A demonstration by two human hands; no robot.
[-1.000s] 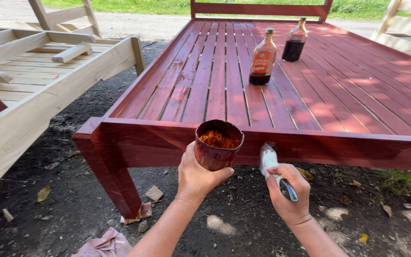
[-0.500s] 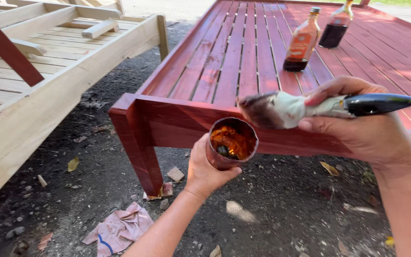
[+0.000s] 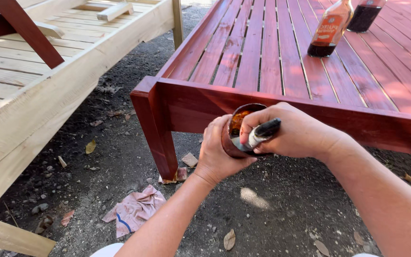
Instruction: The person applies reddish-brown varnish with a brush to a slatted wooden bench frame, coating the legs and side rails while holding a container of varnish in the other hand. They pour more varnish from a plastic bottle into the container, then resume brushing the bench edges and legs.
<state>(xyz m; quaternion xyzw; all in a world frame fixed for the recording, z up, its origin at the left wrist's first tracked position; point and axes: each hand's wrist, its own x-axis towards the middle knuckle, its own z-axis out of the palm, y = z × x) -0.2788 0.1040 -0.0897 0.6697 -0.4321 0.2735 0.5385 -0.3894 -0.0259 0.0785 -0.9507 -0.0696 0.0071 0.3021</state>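
Note:
My left hand (image 3: pixel 218 151) grips a small round cup of red-brown stain (image 3: pixel 234 129), held in front of the red slatted wooden bed frame (image 3: pixel 272 52). My right hand (image 3: pixel 296 131) holds a paintbrush with a black handle (image 3: pixel 261 133); its bristle end is down inside the cup and hidden. Both hands are close together at the frame's near rail (image 3: pixel 381 124), just right of its corner leg (image 3: pixel 160 128).
Two glass bottles of dark liquid, one nearer (image 3: pixel 331 28) and one farther (image 3: pixel 365 12), stand on the red slats. An unpainted pale wooden frame (image 3: pixel 48 81) lies to the left. A crumpled stained cloth (image 3: pixel 134 209) and dry leaves lie on the dark gravel ground.
My right hand has swung the brush from above the cup down into it, and the view has dropped lower and closer to the frame's corner.

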